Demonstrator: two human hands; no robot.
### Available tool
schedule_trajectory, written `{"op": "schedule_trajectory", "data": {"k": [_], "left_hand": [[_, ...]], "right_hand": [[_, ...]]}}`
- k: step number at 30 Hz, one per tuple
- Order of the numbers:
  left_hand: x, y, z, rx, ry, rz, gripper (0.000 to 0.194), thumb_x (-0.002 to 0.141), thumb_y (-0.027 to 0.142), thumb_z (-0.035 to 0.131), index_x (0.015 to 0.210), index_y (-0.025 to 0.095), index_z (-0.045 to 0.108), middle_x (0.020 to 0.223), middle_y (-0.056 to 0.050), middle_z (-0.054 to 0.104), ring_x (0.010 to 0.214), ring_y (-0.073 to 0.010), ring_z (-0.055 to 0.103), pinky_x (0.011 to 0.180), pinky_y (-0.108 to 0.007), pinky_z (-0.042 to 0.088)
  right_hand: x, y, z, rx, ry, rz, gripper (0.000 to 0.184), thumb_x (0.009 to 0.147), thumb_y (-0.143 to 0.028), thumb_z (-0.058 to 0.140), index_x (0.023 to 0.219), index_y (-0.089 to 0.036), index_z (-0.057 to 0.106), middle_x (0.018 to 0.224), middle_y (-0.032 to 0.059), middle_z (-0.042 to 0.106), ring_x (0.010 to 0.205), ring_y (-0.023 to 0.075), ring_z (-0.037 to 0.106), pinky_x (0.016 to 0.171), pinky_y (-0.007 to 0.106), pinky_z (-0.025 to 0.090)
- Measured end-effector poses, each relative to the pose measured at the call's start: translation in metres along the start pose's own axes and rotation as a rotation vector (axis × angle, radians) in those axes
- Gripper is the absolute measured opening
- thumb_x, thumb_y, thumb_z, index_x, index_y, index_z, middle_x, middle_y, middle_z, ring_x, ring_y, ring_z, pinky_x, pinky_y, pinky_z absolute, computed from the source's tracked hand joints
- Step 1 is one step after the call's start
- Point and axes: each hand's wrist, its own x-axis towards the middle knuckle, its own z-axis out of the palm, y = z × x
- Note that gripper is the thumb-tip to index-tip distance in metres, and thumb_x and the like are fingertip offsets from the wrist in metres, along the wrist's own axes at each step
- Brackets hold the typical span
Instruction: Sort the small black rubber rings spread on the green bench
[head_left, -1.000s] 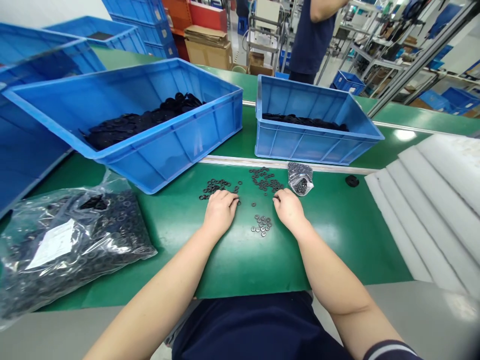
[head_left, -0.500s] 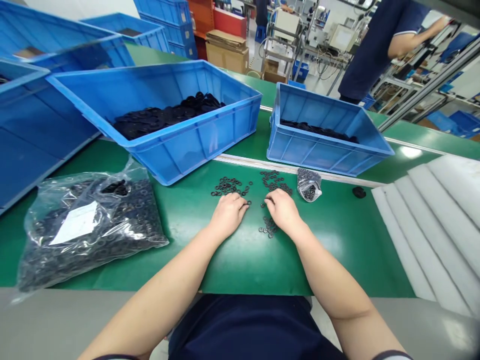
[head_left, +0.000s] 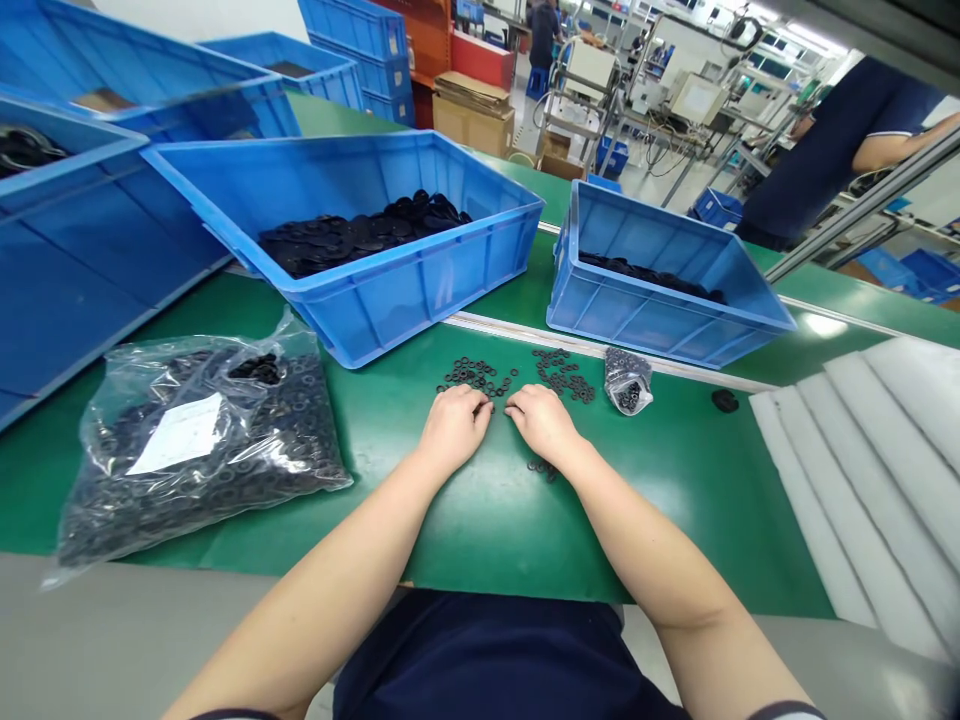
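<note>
My left hand (head_left: 454,428) rests low over the green table, thumb and fingers closed on a small black ring at the fingertips. Just to its right, my right hand (head_left: 543,422) pinches what looks like another small black ring; the two sets of fingertips are close but apart. Beyond the left hand lies a loose pile of black rings (head_left: 471,372). A second pile of rings (head_left: 564,376) spreads past the right hand. Under the right wrist, a third group of rings (head_left: 541,467) is partly hidden.
A large clear bag of black rings (head_left: 225,440) lies at left; a small clear bag of rings (head_left: 628,382) at right. Blue bins (head_left: 420,285) (head_left: 667,320) with black discs stand behind. White foam sheets (head_left: 825,480) lie far right. Another person (head_left: 817,150) stands across the table.
My right hand has moved left, closer to my left hand, covering part of the near ring group differently. The view has shifted slightly, and the other person appears farther right.
</note>
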Motion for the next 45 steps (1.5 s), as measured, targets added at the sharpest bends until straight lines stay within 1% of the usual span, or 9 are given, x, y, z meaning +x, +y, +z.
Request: {"op": "schedule_trajectory", "data": {"k": [6, 11, 14, 18, 22, 24, 27, 39, 45], "left_hand": [[-0.001, 0.003, 0.0, 0.014, -0.062, 0.052, 0.011, 0.09, 0.021, 0.06, 0.087, 0.017, 0.07, 0.087, -0.008, 0.069, 0.085, -0.0253, 0.063, 0.082, -0.039, 0.05], [-0.002, 0.005, -0.001, 0.029, -0.073, 0.087, 0.016, 0.091, 0.018, 0.055, 0.087, 0.016, 0.071, 0.085, -0.008, 0.066, 0.084, -0.0252, 0.062, 0.08, -0.039, 0.051], [-0.003, 0.006, -0.002, 0.007, -0.077, 0.137, 0.018, 0.091, 0.018, 0.055, 0.09, 0.016, 0.072, 0.086, -0.008, 0.066, 0.085, -0.0251, 0.061, 0.08, -0.038, 0.051], [-0.006, 0.005, 0.0, -0.003, -0.066, 0.175, 0.016, 0.093, 0.021, 0.057, 0.095, 0.015, 0.072, 0.088, -0.009, 0.066, 0.087, -0.025, 0.061, 0.081, -0.039, 0.052], [-0.006, 0.006, 0.01, -0.023, -0.028, 0.179, 0.018, 0.095, 0.024, 0.057, 0.096, 0.016, 0.072, 0.089, -0.008, 0.066, 0.088, -0.0244, 0.061, 0.084, -0.039, 0.053], [-0.004, 0.009, 0.016, -0.033, -0.02, 0.192, 0.02, 0.097, 0.025, 0.055, 0.098, 0.016, 0.073, 0.09, -0.009, 0.066, 0.089, -0.0243, 0.061, 0.084, -0.04, 0.053], [-0.001, 0.016, 0.024, -0.038, -0.03, 0.216, 0.024, 0.099, 0.026, 0.052, 0.102, 0.016, 0.073, 0.091, -0.009, 0.066, 0.089, -0.024, 0.06, 0.084, -0.04, 0.053], [-0.008, 0.018, 0.01, -0.206, -0.06, 0.155, 0.016, 0.094, 0.024, 0.053, 0.093, 0.019, 0.068, 0.089, -0.006, 0.066, 0.088, -0.0203, 0.061, 0.084, -0.035, 0.051], [-0.004, 0.017, 0.011, -0.219, -0.059, 0.116, 0.019, 0.093, 0.021, 0.051, 0.094, 0.018, 0.069, 0.087, -0.006, 0.066, 0.086, -0.0203, 0.062, 0.083, -0.034, 0.051]], "right_hand": [[0.0, -0.013, -0.006, -0.091, -0.023, 0.061, 0.018, 0.098, -0.022, 0.057, 0.101, -0.019, 0.074, 0.103, 0.0082, 0.072, 0.101, 0.0242, 0.061, 0.087, 0.035, 0.044], [0.0, -0.042, -0.011, -0.253, -0.075, 0.014, 0.026, 0.098, -0.015, 0.05, 0.1, -0.014, 0.075, 0.101, 0.0156, 0.07, 0.103, 0.0284, 0.059, 0.086, 0.04, 0.043], [-0.005, -0.048, -0.009, -0.265, -0.084, -0.011, 0.027, 0.096, -0.013, 0.05, 0.098, -0.012, 0.076, 0.102, 0.0174, 0.069, 0.104, 0.0288, 0.057, 0.088, 0.041, 0.042], [-0.019, -0.015, -0.01, -0.122, 0.028, -0.006, 0.027, 0.098, -0.019, 0.049, 0.102, -0.017, 0.076, 0.102, 0.0128, 0.071, 0.102, 0.0277, 0.058, 0.088, 0.04, 0.045], [-0.037, 0.043, -0.006, 0.093, 0.361, 0.191, 0.026, 0.096, -0.02, 0.051, 0.107, -0.017, 0.075, 0.104, 0.0123, 0.071, 0.099, 0.0258, 0.062, 0.094, 0.039, 0.048], [-0.045, 0.064, 0.001, 0.169, 0.41, 0.263, 0.023, 0.093, -0.019, 0.055, 0.105, -0.016, 0.075, 0.099, 0.0121, 0.071, 0.092, 0.0249, 0.064, 0.089, 0.037, 0.051], [-0.048, 0.074, 0.011, 0.209, 0.388, 0.296, 0.021, 0.09, -0.021, 0.06, 0.104, -0.014, 0.074, 0.097, 0.0115, 0.07, 0.088, 0.0237, 0.065, 0.087, 0.035, 0.052], [-0.039, 0.048, 0.002, 0.097, 0.247, 0.302, 0.018, 0.094, -0.018, 0.055, 0.099, -0.016, 0.073, 0.098, 0.0106, 0.068, 0.094, 0.0239, 0.061, 0.088, 0.033, 0.047], [-0.035, 0.013, 0.0, 0.056, 0.168, 0.115, 0.02, 0.098, -0.021, 0.054, 0.104, -0.016, 0.073, 0.102, 0.01, 0.069, 0.101, 0.0241, 0.059, 0.092, 0.034, 0.044]]}}
